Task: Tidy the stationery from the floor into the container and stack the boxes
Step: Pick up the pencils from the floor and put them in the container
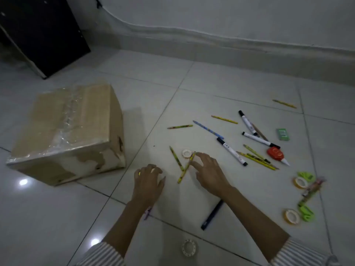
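Stationery lies scattered on the tiled floor. My right hand (208,174) reaches forward with spread fingers, its fingertips touching a yellow pencil (184,170) that crosses a second pencil (176,158) beside a small white tape roll (186,153). My left hand (148,182) rests on the floor with curled fingers; something yellow and white shows between them, and a purple pen end (147,213) pokes out under the wrist. A taped-shut cardboard box (65,131) stands to the left. No open container is in view.
To the right lie several pencils, white markers (231,151), a green eraser (282,134), a red glue bottle (276,153), green scissors (306,214) and yellow tape rolls (292,216). A dark pen (212,215) lies under my right forearm. Another tape roll (189,247) lies near me. A dark cabinet (44,35) stands far left.
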